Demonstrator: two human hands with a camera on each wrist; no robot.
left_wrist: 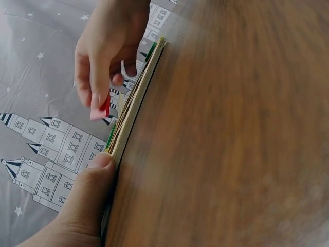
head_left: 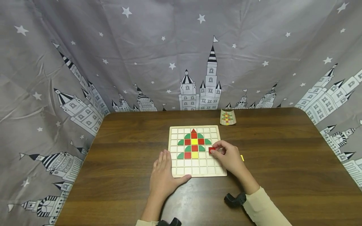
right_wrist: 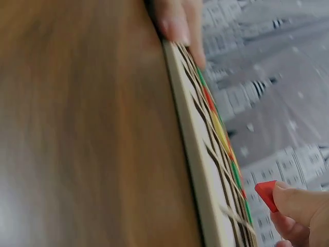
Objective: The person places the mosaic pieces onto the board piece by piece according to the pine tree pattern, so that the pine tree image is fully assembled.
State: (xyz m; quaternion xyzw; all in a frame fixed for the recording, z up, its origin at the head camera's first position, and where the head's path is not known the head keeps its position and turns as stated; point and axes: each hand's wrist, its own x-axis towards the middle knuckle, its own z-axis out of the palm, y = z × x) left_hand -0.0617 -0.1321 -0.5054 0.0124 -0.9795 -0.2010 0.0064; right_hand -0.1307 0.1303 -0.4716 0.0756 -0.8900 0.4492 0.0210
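Observation:
A pale wooden grid board [head_left: 209, 171] lies on the table, with red and yellow square tiles, green quarter-round tiles and a red triangle [head_left: 193, 131] set in a tree-like pattern. Between thumb and fingers, my right hand [head_left: 229, 158] pinches a red tile [head_left: 211, 150] over the right part of the board. That red tile [right_wrist: 266, 194] appears raised above the surface in the right wrist view. My left hand [head_left: 164, 180] rests at the board's left edge, fingers extended, its thumb [left_wrist: 100, 162] on the front edge.
A small curved pattern card [head_left: 227, 118] stands behind the board, near the table's back edge. A yellow piece [head_left: 242, 158] lies right of the board, partly hidden by my right hand. Behind the brown table [head_left: 127, 141] hangs a grey curtain [head_left: 158, 53] with castles and stars.

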